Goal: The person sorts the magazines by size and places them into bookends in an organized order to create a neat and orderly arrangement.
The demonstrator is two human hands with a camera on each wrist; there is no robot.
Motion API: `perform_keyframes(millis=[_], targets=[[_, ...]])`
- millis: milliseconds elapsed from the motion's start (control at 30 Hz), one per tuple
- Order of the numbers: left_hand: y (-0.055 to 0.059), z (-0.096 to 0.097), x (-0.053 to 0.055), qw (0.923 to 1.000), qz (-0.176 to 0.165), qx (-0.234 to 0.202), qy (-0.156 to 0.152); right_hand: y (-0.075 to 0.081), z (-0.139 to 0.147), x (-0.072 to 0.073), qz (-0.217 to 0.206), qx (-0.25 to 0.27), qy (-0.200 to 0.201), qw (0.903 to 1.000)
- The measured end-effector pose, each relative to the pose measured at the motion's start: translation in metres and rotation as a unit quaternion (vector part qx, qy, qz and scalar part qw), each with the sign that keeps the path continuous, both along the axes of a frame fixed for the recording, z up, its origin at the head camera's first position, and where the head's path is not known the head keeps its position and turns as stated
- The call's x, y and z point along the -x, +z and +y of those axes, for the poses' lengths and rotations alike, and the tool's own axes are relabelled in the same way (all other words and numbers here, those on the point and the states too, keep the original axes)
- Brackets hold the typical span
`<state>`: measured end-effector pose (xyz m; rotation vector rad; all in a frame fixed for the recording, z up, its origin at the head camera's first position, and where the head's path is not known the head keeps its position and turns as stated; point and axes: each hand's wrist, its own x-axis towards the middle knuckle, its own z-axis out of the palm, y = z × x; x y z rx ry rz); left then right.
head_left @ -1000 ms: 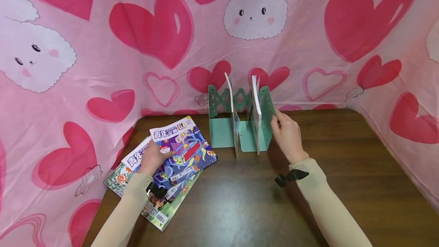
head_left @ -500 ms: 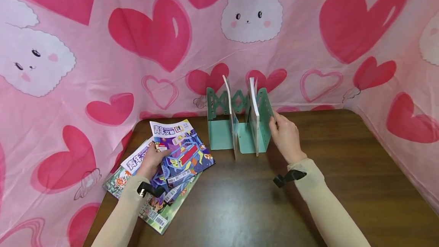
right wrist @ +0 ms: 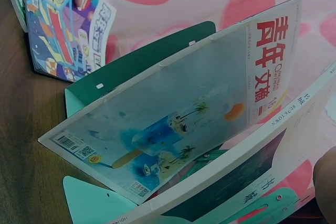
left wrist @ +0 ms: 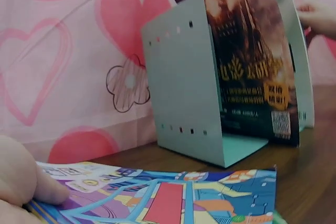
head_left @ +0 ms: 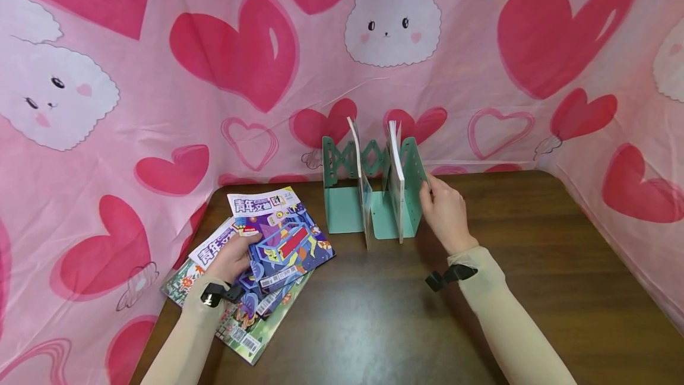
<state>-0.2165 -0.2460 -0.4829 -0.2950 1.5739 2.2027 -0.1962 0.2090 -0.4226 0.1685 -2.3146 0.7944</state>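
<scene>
My left hand point(head_left: 232, 256) holds the left edge of a purple-blue magazine point(head_left: 291, 245), thumb on its cover and the other fingers hidden. Under it lie another purple magazine point(head_left: 211, 245) and a green one point(head_left: 262, 334), fanned out at the table's left. My right hand point(head_left: 446, 212) pinches the right end panel of a green extendable book rack point(head_left: 344, 210). Two publications stand upright in the rack: a thin magazine point(right wrist: 210, 98) with an ice-pop cover, its back dark in the left wrist view, and a thicker white-edged one point(right wrist: 226, 171) near the right panel.
A brown wooden table point(head_left: 363, 325) carries everything. Behind it and along both sides hangs a pink cloth point(head_left: 320, 64) printed with hearts and rabbits, close behind the rack. Both wrists wear black straps with small cameras.
My left hand has drawn slightly left and toward me, and the top magazine's upper end has swung a little left. The right hand keeps its hold on the rack.
</scene>
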Motion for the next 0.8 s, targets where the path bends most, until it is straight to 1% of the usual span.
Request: perform_keyframes(millis=[133,233,367,533,700,800], targets=[[0.002,0.0,-0.002,0.9993,-0.001,-0.036,0.002,0.0,0.0,0.0,-0.001,0.001,0.002,1.0],[0.004,0.003,-0.006,0.9989,0.018,-0.043,0.007,0.001,-0.001,0.0,0.0,0.002,0.002,1.0],[0.007,0.012,-0.014,0.9978,0.051,-0.027,0.032,0.0,-0.001,-0.001,0.001,0.005,0.001,1.0],[0.015,0.025,-0.024,0.9948,0.074,-0.015,0.068,-0.001,-0.001,0.0,0.007,0.008,0.002,0.9999],[0.026,0.035,-0.034,0.9914,0.098,0.008,0.087,-0.002,-0.001,0.0,0.007,0.009,0.003,0.9999],[0.032,0.041,-0.04,0.9891,0.114,0.015,0.091,-0.002,-0.001,0.0,0.009,0.01,0.003,0.9999]])
